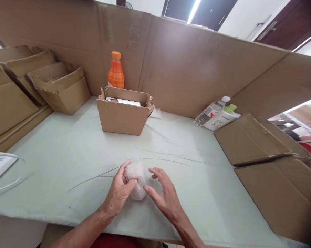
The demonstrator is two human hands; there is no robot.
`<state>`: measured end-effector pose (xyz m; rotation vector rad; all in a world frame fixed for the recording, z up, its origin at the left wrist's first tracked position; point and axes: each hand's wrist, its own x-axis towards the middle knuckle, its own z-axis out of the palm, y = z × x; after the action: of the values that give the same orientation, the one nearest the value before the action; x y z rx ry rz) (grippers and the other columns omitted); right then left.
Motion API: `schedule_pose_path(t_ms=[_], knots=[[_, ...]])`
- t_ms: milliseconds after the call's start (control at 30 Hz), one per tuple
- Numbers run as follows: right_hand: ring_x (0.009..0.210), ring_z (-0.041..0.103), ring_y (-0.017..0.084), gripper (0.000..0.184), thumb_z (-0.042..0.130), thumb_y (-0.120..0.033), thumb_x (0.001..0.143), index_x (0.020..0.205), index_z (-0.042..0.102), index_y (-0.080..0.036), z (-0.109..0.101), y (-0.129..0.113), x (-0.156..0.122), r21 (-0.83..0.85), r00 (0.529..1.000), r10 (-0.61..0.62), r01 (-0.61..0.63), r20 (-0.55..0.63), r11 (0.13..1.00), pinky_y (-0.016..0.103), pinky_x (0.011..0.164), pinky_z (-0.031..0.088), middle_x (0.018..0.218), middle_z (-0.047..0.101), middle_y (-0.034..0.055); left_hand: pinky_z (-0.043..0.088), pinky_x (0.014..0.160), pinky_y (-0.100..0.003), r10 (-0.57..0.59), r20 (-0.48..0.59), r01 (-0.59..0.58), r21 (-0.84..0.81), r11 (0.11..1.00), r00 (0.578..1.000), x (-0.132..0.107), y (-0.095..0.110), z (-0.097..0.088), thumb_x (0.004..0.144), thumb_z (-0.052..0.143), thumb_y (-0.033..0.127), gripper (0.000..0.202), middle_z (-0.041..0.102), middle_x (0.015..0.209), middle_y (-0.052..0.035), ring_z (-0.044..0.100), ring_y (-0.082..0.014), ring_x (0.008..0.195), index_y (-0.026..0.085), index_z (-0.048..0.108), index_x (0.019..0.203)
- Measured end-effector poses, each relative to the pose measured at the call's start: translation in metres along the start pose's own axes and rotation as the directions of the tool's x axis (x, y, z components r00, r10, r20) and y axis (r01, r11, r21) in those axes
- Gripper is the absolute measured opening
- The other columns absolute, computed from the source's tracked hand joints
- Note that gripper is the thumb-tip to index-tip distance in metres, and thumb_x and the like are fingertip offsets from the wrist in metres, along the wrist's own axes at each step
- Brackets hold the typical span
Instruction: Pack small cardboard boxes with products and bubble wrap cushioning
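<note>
A small bundle of bubble wrap [137, 174], whitish and see-through, is at the near middle of the table; what it may contain is hidden. My left hand [121, 188] grips its left side, thumb across the front and fingers behind. At the bundle's right, my right hand [164, 193] has its thumb and fingers spread apart, the thumb tip at or very near the wrap. Nothing is held in that right hand. Just behind the bundle a thin dark strand [98, 175] lies across the cloth.
A cardboard box [121, 119] with papers inside stands ahead, an orange bottle [116, 70] behind it. More cardboard bins [67, 93] line the left, and others [253, 141] the right. Two bottles [219, 117] lean at the back right. A cardboard wall [186, 65] closes the far side.
</note>
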<state>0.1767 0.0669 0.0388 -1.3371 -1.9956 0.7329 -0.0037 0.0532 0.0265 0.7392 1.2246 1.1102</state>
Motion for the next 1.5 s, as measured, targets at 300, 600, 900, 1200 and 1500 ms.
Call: schedule_pose_path(t_ms=[300, 600, 900, 1200, 1500], knots=[[0.077, 0.060, 0.017, 0.024, 0.063, -0.045, 0.089, 0.091, 0.066, -0.020, 0.001, -0.007, 0.030, 0.413, 0.995, 0.097, -0.091, 0.008, 0.906, 0.029, 0.071, 0.051, 0.086, 0.068, 0.0040, 0.048, 0.099, -0.037, 0.173, 0.154, -0.213, 0.294, 0.932, 0.973, -0.004, 0.002, -0.011, 0.078, 0.067, 0.033, 0.084, 0.062, 0.126, -0.0116, 0.061, -0.0239, 0.113, 0.020, 0.030, 0.153], [0.118, 0.061, 0.031, 0.086, 0.077, -0.063, 0.072, 0.143, 0.046, -0.027, -0.020, 0.012, 0.036, 0.489, 0.975, 0.062, -0.162, 0.216, 0.857, 0.041, 0.090, 0.053, 0.133, 0.062, 0.0165, 0.048, 0.078, -0.028, 0.219, 0.308, -0.349, 0.474, 0.808, 0.926, 0.020, 0.012, -0.027, 0.077, 0.052, 0.014, 0.077, 0.066, 0.097, -0.0013, 0.060, -0.0150, 0.080, 0.022, 0.034, 0.151], [0.063, 0.050, 0.013, 0.016, 0.067, -0.034, 0.081, 0.081, 0.063, -0.019, -0.014, -0.014, 0.078, 0.228, 0.938, 0.118, -0.199, 0.325, 0.953, 0.022, 0.058, 0.037, 0.070, 0.058, -0.0025, 0.046, 0.070, -0.025, 0.151, 0.448, -0.355, 0.415, 0.837, 0.881, 0.055, 0.042, -0.035, 0.072, 0.053, 0.012, 0.068, 0.067, 0.097, -0.0008, 0.061, -0.0146, 0.079, 0.022, 0.052, 0.140], [0.062, 0.057, 0.017, 0.018, 0.068, -0.037, 0.081, 0.080, 0.066, -0.020, -0.057, -0.086, 0.170, 0.222, 0.981, -0.004, -0.040, 0.195, 0.974, 0.026, 0.055, 0.043, 0.070, 0.065, 0.0016, 0.048, 0.094, -0.034, 0.390, 0.234, -0.408, 0.031, 0.913, 0.891, 0.089, 0.050, -0.069, 0.084, 0.063, 0.037, 0.069, 0.064, 0.114, -0.0082, 0.063, -0.0206, 0.104, 0.022, 0.039, 0.147], [0.085, 0.070, 0.023, 0.026, 0.059, -0.034, 0.084, 0.097, 0.071, -0.014, -0.084, -0.085, 0.305, -0.647, 0.980, 0.187, -0.184, -0.064, 0.740, 0.028, 0.069, 0.050, 0.094, 0.075, 0.0087, 0.052, 0.086, -0.037, 0.303, -0.117, -0.281, 0.169, 0.945, 0.946, 0.122, 0.026, -0.084, 0.076, 0.062, 0.045, 0.061, 0.067, 0.103, -0.0125, 0.063, -0.0210, 0.086, 0.009, 0.058, 0.125]])
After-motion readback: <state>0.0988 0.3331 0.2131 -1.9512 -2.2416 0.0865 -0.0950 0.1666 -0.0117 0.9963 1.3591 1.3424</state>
